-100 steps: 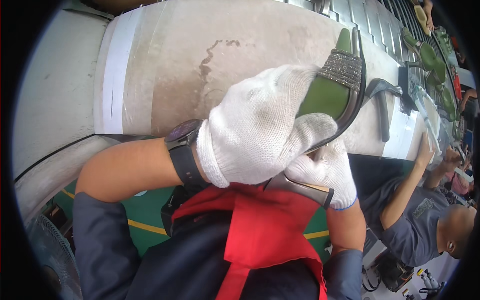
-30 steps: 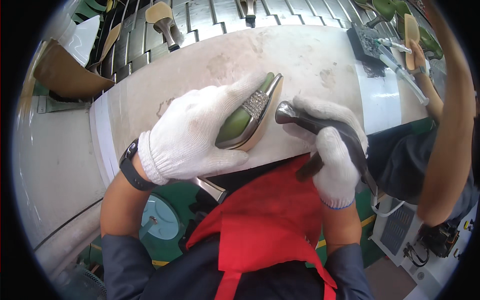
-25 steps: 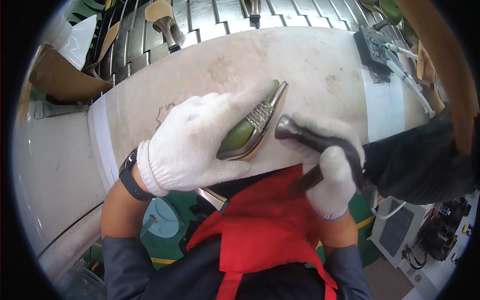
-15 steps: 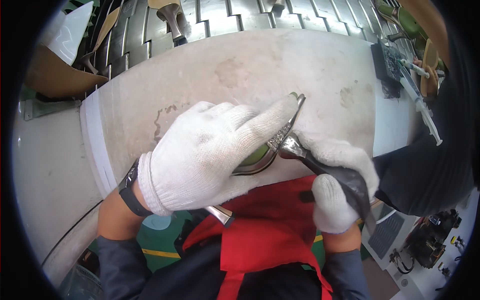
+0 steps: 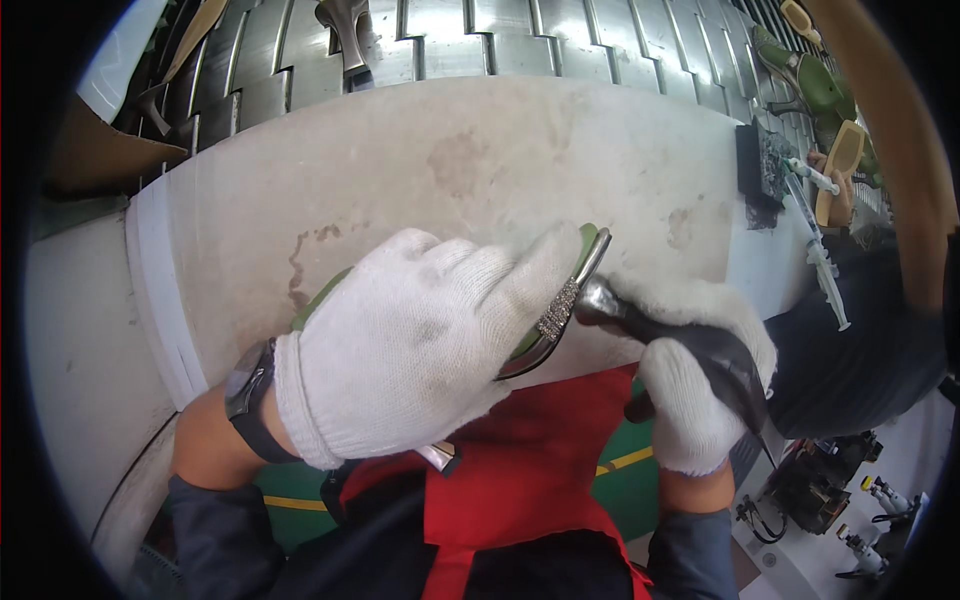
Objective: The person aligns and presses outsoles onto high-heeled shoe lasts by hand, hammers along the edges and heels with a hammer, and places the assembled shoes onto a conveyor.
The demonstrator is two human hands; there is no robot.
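Left hand [image 5: 420, 340], in a white knit glove: lying over a green high-heeled shoe [image 5: 560, 312], its fingers clamping the upper, one finger stretching along it towards the toe; the thumb's hold is mostly hiding from view.

Shoe: resting at the near edge of the pale worktop [image 5: 380, 150], between the hands, toe pointing away from the body; a glittering strap and a silvery sole rim are showing, and a metallic heel [image 5: 440, 457] is jutting out below the hand.

Right hand [image 5: 695, 365], likewise gloved: clamping its fingers and thumb around a dark metal hammer [image 5: 600, 300]. The rounded striking end is facing the sole rim just beside the strap; whether it is touching cannot be told.

Wristwatch [image 5: 250, 395], black: circling the left wrist.

Red apron [image 5: 500, 480]: hanging below the worktop.

Slatted metal conveyor [image 5: 520, 50]: running beyond the worktop, carrying a metallic-heeled shoe [image 5: 345, 40].

To the right: a dark block [image 5: 762, 170] is sitting on the worktop, a syringe [image 5: 820, 260] is lying near it, and green shoes [image 5: 825, 95] are standing farther off.
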